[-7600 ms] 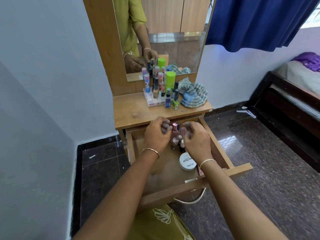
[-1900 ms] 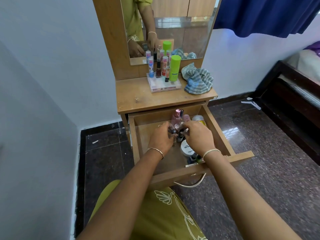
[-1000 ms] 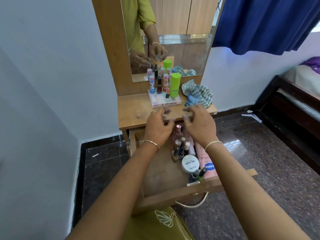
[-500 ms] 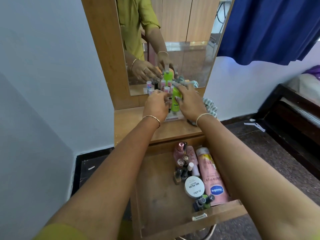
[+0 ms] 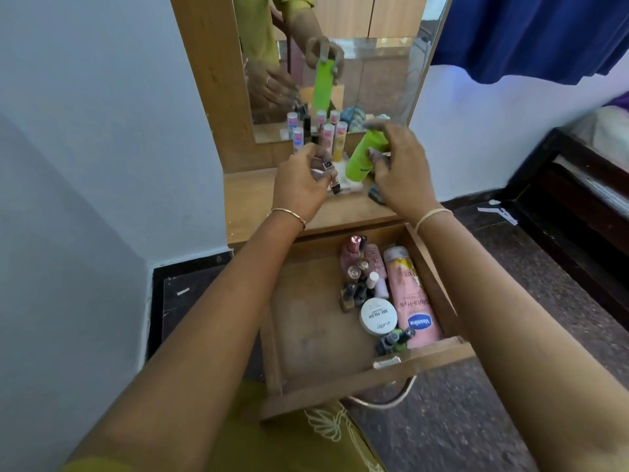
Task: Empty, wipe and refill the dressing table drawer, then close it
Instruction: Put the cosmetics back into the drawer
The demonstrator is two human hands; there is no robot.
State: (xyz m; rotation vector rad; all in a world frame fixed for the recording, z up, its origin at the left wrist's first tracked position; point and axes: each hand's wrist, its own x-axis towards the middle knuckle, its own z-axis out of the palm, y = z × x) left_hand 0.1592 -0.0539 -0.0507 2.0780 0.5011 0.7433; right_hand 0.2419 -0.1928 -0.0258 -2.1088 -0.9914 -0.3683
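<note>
The wooden drawer [image 5: 306,390] of the dressing table [image 5: 252,202] stands pulled out. Along its right side lie a pink Vaseline lotion bottle [image 5: 413,301], a white round jar [image 5: 378,316] and several small nail polish bottles [image 5: 355,287]. Above the table top my right hand [image 5: 400,172] grips a tilted green bottle [image 5: 364,156]. My left hand [image 5: 301,180] pinches a small dark-capped bottle [image 5: 332,175]. Several small tubes [image 5: 328,136] stand against the mirror [image 5: 340,63].
A bit of striped cloth [image 5: 376,195] shows under my right hand on the table top. A white wall is on the left, a blue curtain [image 5: 531,32] at upper right, a dark bed frame [image 5: 578,199] on the right, dark stone floor around.
Both hands left the drawer and rose to the table top. My right hand has lifted the green bottle off the table and tilted it; my left hand has picked up a small bottle.
</note>
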